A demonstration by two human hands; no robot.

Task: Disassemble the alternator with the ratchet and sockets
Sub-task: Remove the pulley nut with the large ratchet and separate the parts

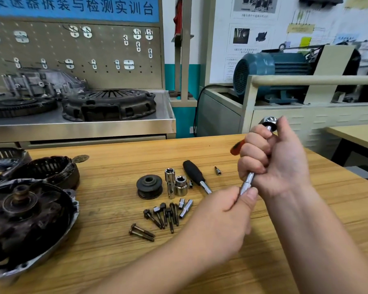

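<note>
At the left edge of the wooden surface (115,262) the alternator (30,219) is seen already opened: one housing half lies face up with the rotor shaft standing in it, and the winding ring (49,170) has been set apart just behind it. A pulley (149,186), a group of sockets (175,182) and a scatter of dark bolts (164,215) are laid out mid-surface, beside a black-handled driver (194,172), so the work is judged to be well advanced (most fasteners appear to be out). What is left is judged to be the inner parts in the open housing. The ratchet (249,179) is held in the air above the right side of the surface, well apart from the alternator; the right hand (274,158) is wrapped round it with the fingers curled tight, while its lower tip is pinched between the thumb and fingers of the left hand (225,215), probably so that a socket can be changed, though none can be made out there. Behind, a steel bench (83,124) carrying a clutch cover (108,103) is backed by a pegboard (72,49), and a blue motor (268,71) sits to the right beneath wall posters (253,18).
</note>
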